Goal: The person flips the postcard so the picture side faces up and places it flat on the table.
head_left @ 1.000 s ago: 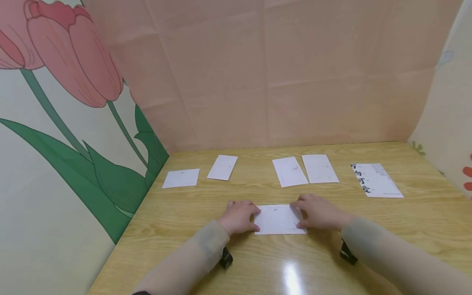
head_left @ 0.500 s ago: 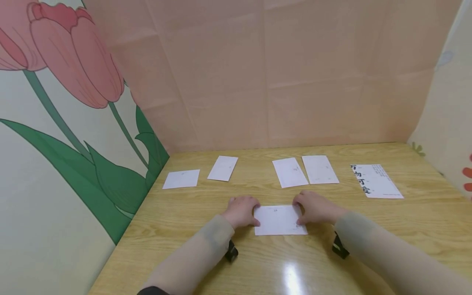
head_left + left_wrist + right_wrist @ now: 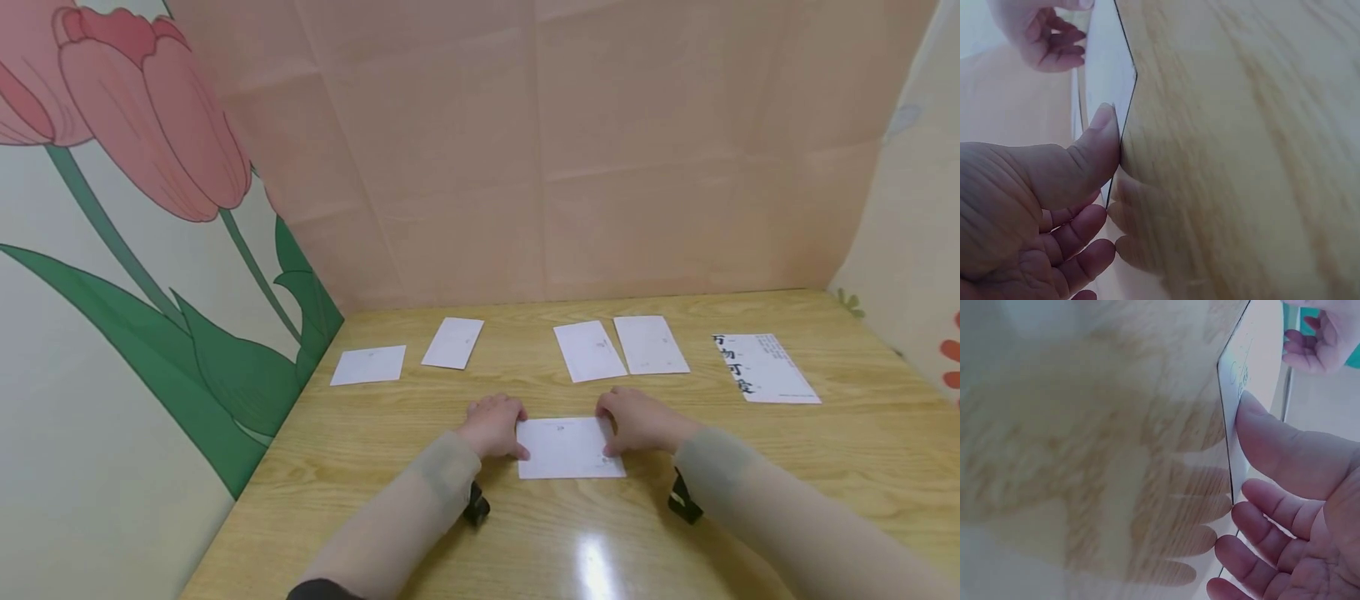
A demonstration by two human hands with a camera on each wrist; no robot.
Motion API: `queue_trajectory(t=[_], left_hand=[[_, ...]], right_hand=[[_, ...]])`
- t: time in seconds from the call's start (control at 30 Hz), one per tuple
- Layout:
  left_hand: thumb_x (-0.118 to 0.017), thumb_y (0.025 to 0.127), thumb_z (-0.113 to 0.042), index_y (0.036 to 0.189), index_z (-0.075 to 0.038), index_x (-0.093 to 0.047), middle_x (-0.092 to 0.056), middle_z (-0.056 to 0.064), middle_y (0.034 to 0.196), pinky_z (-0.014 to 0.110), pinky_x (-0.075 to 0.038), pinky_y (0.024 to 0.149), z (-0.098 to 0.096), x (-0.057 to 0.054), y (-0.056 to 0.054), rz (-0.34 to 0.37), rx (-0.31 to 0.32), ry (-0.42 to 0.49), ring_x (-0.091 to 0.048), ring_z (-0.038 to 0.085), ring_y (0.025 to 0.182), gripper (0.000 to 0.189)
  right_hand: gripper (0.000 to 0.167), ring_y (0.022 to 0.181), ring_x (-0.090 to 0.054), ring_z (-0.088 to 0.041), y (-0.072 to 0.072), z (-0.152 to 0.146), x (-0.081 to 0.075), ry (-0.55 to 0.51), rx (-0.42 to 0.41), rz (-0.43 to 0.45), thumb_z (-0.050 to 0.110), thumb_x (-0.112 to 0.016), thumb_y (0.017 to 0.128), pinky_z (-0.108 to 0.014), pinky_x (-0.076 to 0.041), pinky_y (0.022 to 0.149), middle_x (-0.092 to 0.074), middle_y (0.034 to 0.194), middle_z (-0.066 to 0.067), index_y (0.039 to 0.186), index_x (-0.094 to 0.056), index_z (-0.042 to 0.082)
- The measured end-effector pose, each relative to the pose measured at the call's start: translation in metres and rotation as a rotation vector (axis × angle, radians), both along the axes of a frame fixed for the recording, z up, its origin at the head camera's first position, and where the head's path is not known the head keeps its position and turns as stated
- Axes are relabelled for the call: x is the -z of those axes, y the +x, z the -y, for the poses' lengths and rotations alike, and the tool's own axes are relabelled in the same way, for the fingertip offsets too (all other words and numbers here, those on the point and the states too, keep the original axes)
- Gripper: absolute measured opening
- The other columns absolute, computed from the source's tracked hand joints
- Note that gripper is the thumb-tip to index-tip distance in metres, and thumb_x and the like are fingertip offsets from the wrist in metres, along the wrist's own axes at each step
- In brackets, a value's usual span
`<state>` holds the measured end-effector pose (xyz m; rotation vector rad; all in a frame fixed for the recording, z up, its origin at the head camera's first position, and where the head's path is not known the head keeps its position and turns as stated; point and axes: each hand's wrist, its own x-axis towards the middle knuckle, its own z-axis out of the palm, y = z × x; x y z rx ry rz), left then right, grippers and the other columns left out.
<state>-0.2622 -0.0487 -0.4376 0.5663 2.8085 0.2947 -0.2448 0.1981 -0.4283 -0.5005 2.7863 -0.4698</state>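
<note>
A white card (image 3: 570, 448) with small print lies flat on the wooden table, its long side facing me. My left hand (image 3: 492, 427) holds its left end, with the thumb on the near corner and the curled fingers at the far one. At the opposite end, my right hand (image 3: 642, 421) grips the card the same way. In the left wrist view, the thumb (image 3: 1096, 150) lies over the card's edge while the fingertips touch the table beside it. The right wrist view has the thumb (image 3: 1291, 447) on the card's printed corner.
Along the back of the table (image 3: 360, 542) lie several other white cards, among them a left card (image 3: 368, 365) and a middle card (image 3: 590, 350). At right is a card with large black characters (image 3: 767, 368). A pink sheet (image 3: 540, 167) hangs behind the table.
Both wrists have drawn slightly inward, and the fingers have settled at the card's ends. The right hand sits a little higher. The card and the others have stayed in place.
</note>
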Motion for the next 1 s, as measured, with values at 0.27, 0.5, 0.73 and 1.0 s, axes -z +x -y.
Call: queue_trajectory(t=[0.27, 0.5, 0.73, 1.0], left_hand=[[-0.086, 0.069, -0.039, 0.112, -0.019, -0.062, -0.056, -0.003, 0.107, 0.040, -0.035, 0.090, -0.0016, -0.0040, -0.0031, 0.054, -0.011, -0.002, -0.049, 0.018, 0.101, 0.053], [-0.086, 0.069, -0.039, 0.112, -0.020, -0.062, -0.056, -0.004, 0.107, 0.040, -0.036, 0.092, -0.0028, -0.0025, -0.0052, 0.068, -0.033, -0.016, -0.049, 0.019, 0.102, 0.053], [-0.086, 0.069, -0.038, 0.111, -0.020, -0.062, -0.056, -0.004, 0.106, 0.040, -0.036, 0.092, -0.0020, -0.0016, -0.0065, 0.078, -0.036, -0.005, -0.049, 0.019, 0.102, 0.052], [-0.087, 0.069, -0.037, 0.112, -0.019, -0.060, -0.056, -0.002, 0.108, 0.042, -0.036, 0.093, -0.0020, -0.0017, -0.0040, 0.071, -0.035, 0.010, -0.049, 0.020, 0.103, 0.054]], right_hand=[[0.048, 0.086, -0.049, -0.022, 0.0014, 0.0030, -0.0059, 0.012, 0.014, 0.016, 0.027, -0.087, 0.070, -0.044, -0.045, 0.080, -0.056, 0.096, -0.004, 0.107, -0.062, 0.008], [0.047, 0.086, -0.049, -0.023, -0.0007, 0.0049, -0.0070, 0.012, 0.035, 0.044, 0.025, -0.087, 0.070, -0.045, -0.045, 0.081, -0.055, 0.095, -0.005, 0.106, -0.062, 0.008], [0.047, 0.086, -0.049, -0.023, -0.0027, 0.0054, -0.0042, 0.005, 0.038, 0.053, 0.023, -0.087, 0.070, -0.044, -0.045, 0.081, -0.054, 0.095, -0.005, 0.105, -0.061, 0.009], [0.047, 0.086, -0.049, -0.023, -0.0046, 0.0057, -0.0026, -0.008, 0.051, 0.068, 0.021, -0.088, 0.068, -0.043, -0.045, 0.079, -0.052, 0.095, -0.005, 0.104, -0.060, 0.009]])
